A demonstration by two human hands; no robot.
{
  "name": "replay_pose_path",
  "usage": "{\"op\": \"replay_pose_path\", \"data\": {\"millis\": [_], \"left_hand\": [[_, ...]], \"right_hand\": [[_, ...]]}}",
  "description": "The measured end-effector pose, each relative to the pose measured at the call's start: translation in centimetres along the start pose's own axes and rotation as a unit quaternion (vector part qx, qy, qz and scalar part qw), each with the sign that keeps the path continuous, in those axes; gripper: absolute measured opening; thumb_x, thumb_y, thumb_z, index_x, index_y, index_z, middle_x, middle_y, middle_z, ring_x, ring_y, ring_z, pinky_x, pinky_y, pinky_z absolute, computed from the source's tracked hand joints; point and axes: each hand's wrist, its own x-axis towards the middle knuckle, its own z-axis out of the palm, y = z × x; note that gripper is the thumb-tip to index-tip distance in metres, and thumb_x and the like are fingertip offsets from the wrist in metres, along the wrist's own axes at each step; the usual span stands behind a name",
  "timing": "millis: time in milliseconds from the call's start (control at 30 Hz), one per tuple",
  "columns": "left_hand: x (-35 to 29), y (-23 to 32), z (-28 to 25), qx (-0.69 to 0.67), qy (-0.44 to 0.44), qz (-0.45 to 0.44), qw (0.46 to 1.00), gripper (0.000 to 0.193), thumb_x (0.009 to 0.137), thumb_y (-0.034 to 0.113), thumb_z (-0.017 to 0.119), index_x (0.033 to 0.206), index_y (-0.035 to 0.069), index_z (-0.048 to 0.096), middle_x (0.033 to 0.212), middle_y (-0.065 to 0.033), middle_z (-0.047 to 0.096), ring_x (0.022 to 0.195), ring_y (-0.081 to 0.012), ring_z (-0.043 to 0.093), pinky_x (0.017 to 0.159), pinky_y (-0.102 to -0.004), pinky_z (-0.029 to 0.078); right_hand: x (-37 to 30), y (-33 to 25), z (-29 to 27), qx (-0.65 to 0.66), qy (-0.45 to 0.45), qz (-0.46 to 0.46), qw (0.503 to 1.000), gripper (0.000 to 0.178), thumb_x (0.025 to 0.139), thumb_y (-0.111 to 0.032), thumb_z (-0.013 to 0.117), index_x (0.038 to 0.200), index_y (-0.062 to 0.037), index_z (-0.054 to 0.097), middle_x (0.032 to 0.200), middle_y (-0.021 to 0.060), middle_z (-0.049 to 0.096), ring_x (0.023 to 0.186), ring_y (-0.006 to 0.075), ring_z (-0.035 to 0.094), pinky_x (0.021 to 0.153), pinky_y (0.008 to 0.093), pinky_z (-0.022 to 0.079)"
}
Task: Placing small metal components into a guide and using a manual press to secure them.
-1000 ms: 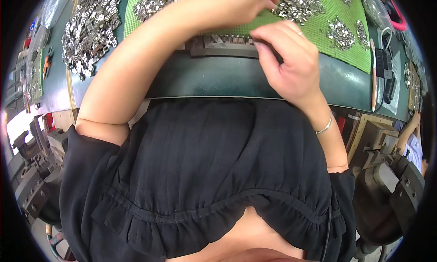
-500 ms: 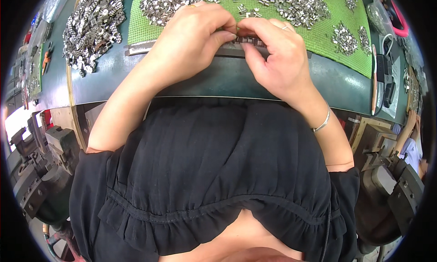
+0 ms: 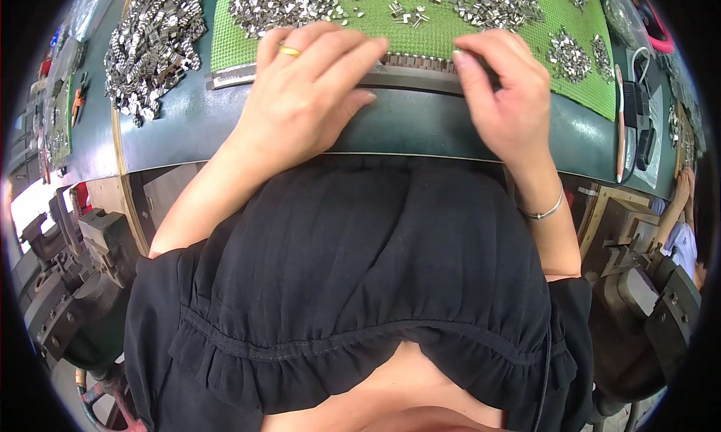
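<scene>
dark green worktop (image 3: 420, 128) curves right in front of your black top, its near edge just under your wrists. your left hand (image 3: 308, 94) lies flat and spread on it, fingers loosely open, gripping nothing, fingertips pressing on a long metal strip (image 3: 409, 62) that runs along the front edge of the green mat (image 3: 451, 34). your right hand (image 3: 503, 94) curls down at the strip's right end, fingertips pinched close there; whether they grip a small piece you cannot tell. it looks like you are lining up pieces along the strip; the next move seems to call for a steady left-hand hold and a fine pinch. farther off, loose metal clips (image 3: 300, 0) cover the mat, and a bigger heap (image 3: 150, 45) sits at far left.
</scene>
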Motion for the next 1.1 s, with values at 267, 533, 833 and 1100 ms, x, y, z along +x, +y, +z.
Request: {"op": "replay_pose_path", "data": {"millis": [267, 533, 833, 1100], "left_hand": [[-5.6, -4.2, -2.9, 0.182, 0.047, -0.145, 0.971, 0.052, 0.071, 0.036, 0.087, 0.112, 0.010, 0.068, 0.114, -0.0052, 0.064, 0.109, -0.0286, 0.059, 0.098, -0.0410, 0.038], [-7.2, -6.3, -2.8, 0.193, 0.002, -0.204, 0.960, 0.043, 0.078, 0.037, 0.081, 0.104, 0.008, 0.065, 0.103, -0.0061, 0.064, 0.101, -0.0276, 0.059, 0.092, -0.0411, 0.039], [-1.7, -1.9, -10.7, -0.109, 0.006, -0.063, 0.992, 0.030, 0.068, -0.002, 0.082, 0.092, 0.001, 0.065, 0.079, -0.0059, 0.064, 0.067, -0.0174, 0.060, 0.061, -0.0275, 0.046], [7.6, 4.1, 1.9, -0.046, -0.040, 0.062, 0.996, 0.027, 0.079, 0.015, 0.077, 0.102, 0.004, 0.068, 0.093, -0.0102, 0.060, 0.090, -0.0321, 0.060, 0.079, -0.0419, 0.047]], "right_hand": [[-0.7, 1.3, -0.6, -0.040, -0.019, 0.043, 0.998, 0.032, 0.075, -0.031, 0.084, 0.077, -0.0037, 0.069, 0.068, 0.0060, 0.060, 0.067, 0.0254, 0.058, 0.061, 0.0381, 0.043], [1.7, -0.7, 0.7, -0.152, -0.124, 0.069, 0.978, 0.046, 0.078, -0.054, 0.075, 0.073, -0.0084, 0.070, 0.068, 0.0082, 0.063, 0.072, 0.0273, 0.064, 0.065, 0.0422, 0.042], [0.3, 0.6, -1.1, -0.155, 0.077, -0.036, 0.984, 0.035, 0.087, -0.040, 0.072, 0.072, -0.0104, 0.061, 0.070, 0.0038, 0.061, 0.069, 0.0255, 0.056, 0.070, 0.0399, 0.034], [-4.1, 0.8, -5.0, -0.162, -0.054, 0.070, 0.983, 0.015, 0.080, -0.007, 0.069, 0.095, -0.0055, 0.066, 0.080, 0.0081, 0.063, 0.076, 0.0306, 0.061, 0.072, 0.0412, 0.044]]}}
